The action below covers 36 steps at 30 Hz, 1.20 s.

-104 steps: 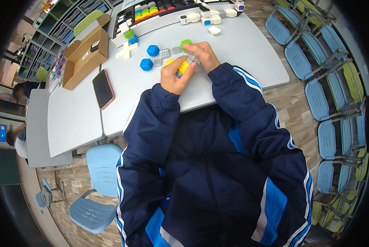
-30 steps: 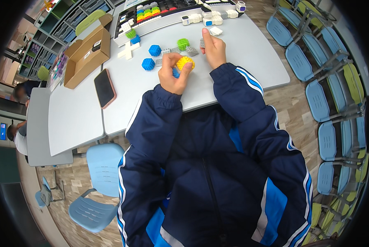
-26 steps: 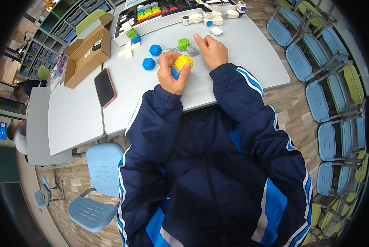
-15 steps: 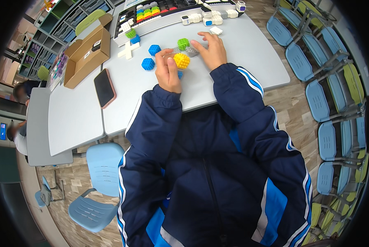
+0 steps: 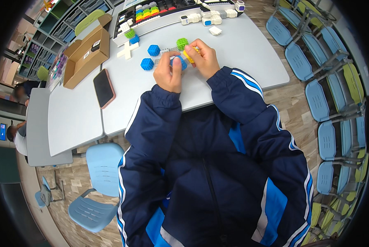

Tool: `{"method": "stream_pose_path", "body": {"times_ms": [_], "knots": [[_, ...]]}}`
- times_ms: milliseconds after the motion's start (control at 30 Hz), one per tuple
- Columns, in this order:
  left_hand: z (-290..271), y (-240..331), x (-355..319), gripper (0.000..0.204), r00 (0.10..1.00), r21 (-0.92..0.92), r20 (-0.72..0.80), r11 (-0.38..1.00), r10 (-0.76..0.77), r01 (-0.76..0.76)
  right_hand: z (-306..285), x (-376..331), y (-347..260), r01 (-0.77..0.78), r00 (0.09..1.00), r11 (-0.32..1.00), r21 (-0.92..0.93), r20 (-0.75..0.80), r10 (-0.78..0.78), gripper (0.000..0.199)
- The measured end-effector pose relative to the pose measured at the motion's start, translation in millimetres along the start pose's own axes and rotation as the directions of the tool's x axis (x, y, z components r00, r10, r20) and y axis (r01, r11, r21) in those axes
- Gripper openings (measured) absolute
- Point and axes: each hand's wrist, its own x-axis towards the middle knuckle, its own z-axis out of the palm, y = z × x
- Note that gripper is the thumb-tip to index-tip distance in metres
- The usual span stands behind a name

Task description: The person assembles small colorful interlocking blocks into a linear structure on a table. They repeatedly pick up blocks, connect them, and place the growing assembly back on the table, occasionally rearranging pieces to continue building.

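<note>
Over the grey table (image 5: 242, 49) my left hand (image 5: 168, 73) grips a small blue studded cube (image 5: 180, 63). My right hand (image 5: 203, 55) is closed around a yellow studded block (image 5: 188, 56), held against the blue cube. A green studded cube (image 5: 182, 43) sits just beyond my right fingers. Two loose blue cubes (image 5: 153, 50) (image 5: 147, 64) lie to the left of my left hand, with small grey pieces (image 5: 164, 51) between them. Both sleeves are dark blue with white stripes.
A white cross-shaped piece (image 5: 127, 50), a tray of coloured bricks (image 5: 147, 12) and white blocks (image 5: 205, 17) lie further back. An open cardboard box (image 5: 87, 53) and a phone (image 5: 104, 87) are at the left. Blue chairs (image 5: 300, 57) line the right; another person (image 5: 17, 136) sits far left.
The yellow block has passed from my left hand to my right hand. My left hand now holds a blue cube against it. The green cube stayed on the table.
</note>
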Motion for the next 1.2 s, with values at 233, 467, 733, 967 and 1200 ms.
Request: {"method": "stream_pose_path", "body": {"times_ms": [233, 467, 733, 967, 1200], "knots": [[7, 5, 3, 0.034, 0.994, 0.183, 0.031, 0.977, 0.107, -0.111, 0, 1, -3, -0.068, 0.998, 0.991, 0.115, 0.022, 0.065, 0.033], [10, -7, -1, 0.017, 0.989, 0.091, 0.066, 0.987, 0.129, -0.135, -3, 2, 2, -0.105, 0.992, 0.987, 0.119, 0.075, 0.097, 0.037], [11, -5, -2, 0.014, 0.992, -0.015, 0.073, 0.994, 0.108, -0.107, -3, 0, -5, -0.156, 0.986, 0.969, 0.191, 0.094, 0.140, 0.033], [10, -6, -2, 0.014, 0.992, -0.085, 0.082, 0.993, 0.092, -0.085, -5, 0, -6, -0.223, 0.971, 0.946, 0.233, 0.136, 0.195, 0.033], [9, -3, -2, 0.015, 0.993, -0.097, 0.081, 0.992, 0.086, -0.078, -4, 0, -8, -0.248, 0.965, 0.934, 0.259, 0.148, 0.215, 0.035]]}}
